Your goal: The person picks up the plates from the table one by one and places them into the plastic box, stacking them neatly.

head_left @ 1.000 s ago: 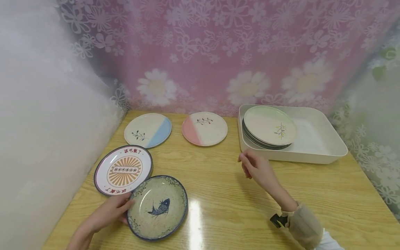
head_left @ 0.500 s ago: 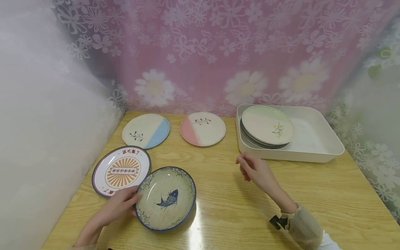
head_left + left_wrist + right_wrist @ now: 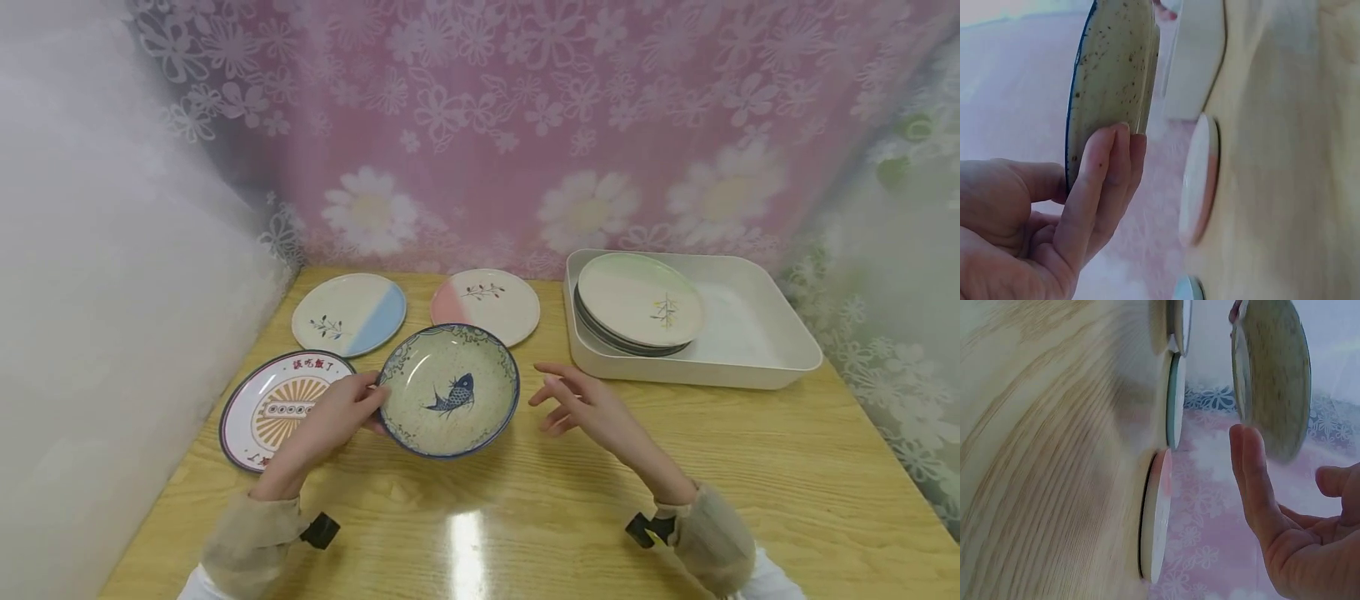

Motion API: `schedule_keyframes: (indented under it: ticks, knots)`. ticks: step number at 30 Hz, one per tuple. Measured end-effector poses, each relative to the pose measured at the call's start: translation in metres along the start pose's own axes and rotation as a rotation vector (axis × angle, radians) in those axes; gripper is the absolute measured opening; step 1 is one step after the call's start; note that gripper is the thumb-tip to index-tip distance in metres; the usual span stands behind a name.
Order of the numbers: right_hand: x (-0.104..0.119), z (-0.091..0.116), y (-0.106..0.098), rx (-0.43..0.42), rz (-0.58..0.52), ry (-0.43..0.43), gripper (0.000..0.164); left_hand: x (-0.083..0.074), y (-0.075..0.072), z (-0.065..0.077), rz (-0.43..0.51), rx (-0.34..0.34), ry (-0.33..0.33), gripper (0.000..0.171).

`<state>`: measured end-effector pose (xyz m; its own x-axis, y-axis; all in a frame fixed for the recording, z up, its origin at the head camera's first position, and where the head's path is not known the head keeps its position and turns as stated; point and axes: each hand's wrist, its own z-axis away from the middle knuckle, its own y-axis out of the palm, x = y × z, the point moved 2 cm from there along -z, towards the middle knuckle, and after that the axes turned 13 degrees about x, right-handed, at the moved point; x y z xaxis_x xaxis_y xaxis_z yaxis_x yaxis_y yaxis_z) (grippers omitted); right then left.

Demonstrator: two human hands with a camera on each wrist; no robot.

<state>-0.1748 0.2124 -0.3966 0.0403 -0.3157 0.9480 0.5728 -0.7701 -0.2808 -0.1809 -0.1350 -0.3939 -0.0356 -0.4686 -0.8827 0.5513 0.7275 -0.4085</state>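
A deep, blue-rimmed plate [image 3: 450, 392] with a painted blue fish is held up over the table by my left hand [image 3: 341, 412]. The thumb lies at its rim while the fingers support the speckled underside [image 3: 1116, 69], as the left wrist view shows. My right hand [image 3: 588, 408] is just right of the plate, fingers spread and holding nothing. In the right wrist view its fingertips [image 3: 1252, 439] come close to the plate's lower edge. Partly behind my left hand lies a white plate [image 3: 255, 408] with an orange sunburst and red characters.
At the back of the wooden table [image 3: 600, 533] lie a blue-and-cream plate [image 3: 348, 312] and a pink-and-cream plate [image 3: 498, 304]. A white bin [image 3: 757, 325] at the back right holds stacked plates, a green-and-cream one [image 3: 630, 292] on top. A pink floral curtain [image 3: 480, 167] hangs behind.
My left hand has lifted the fish plate off the front left and carried it right and away from me. My right hand has shifted slightly left, and its fingers have spread.
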Motion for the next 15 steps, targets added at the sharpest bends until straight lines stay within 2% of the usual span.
schedule_keyframes:
  ticks: [3,6,9,15]
  knots:
    - [0.003,-0.001,-0.001,0.005,-0.075,-0.014,0.056,-0.010,0.005,-0.017,-0.019,0.000,0.026,0.027]
    - [0.003,0.001,-0.003,-0.016,-0.103,-0.003,0.057,-0.016,0.013,-0.032,-0.066,0.005,0.053,0.025]
    - [-0.001,0.006,-0.005,-0.023,-0.088,0.036,0.059,-0.018,0.023,-0.042,-0.097,0.022,0.062,0.023]
    - [-0.012,0.014,-0.006,-0.022,-0.119,0.105,0.057,-0.016,0.041,-0.058,-0.098,0.066,0.044,0.019]
